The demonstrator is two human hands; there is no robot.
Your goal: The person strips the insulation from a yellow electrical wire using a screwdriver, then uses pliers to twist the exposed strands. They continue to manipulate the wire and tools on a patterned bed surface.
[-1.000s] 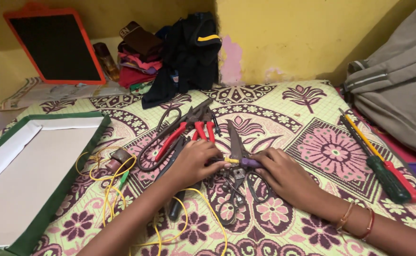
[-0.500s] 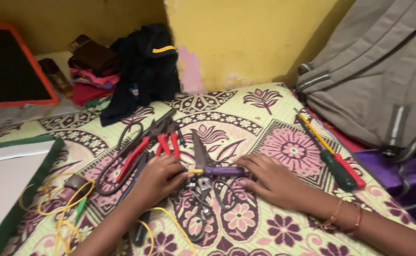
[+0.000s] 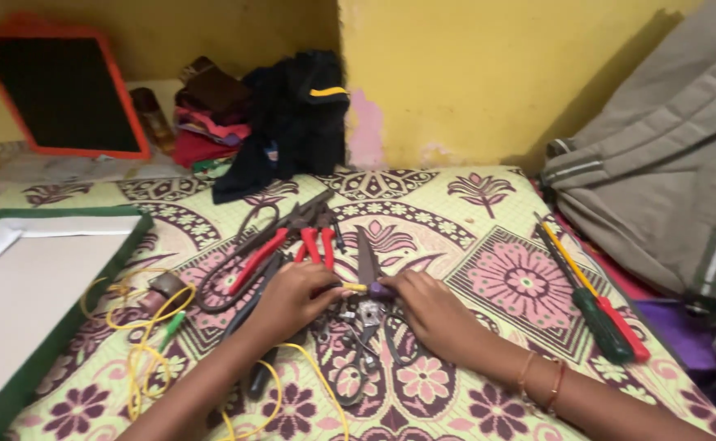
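Left hand [image 3: 292,300]: fingers pinched together on the yellow end of a small wire piece [image 3: 356,287].
Right hand [image 3: 427,310]: fingers closed on the purple end of the same piece, so it spans the gap between the two sets of fingertips.
Wire piece: held just above the bed [image 3: 488,212], over the shears [image 3: 368,269] whose blades point away from the fingers.
Done so far: the piece is picked up and gripped at both ends; whether it is cut or stripped I cannot tell.
Left to do: it looks like an early stage, as the red-handled pliers [image 3: 296,241] lie untouched just beyond the left fingers.
Yellow wire [image 3: 141,343]: loose coils lying well to the left of the fingers.
Screwdrivers [image 3: 595,298]: well to the right, unused.
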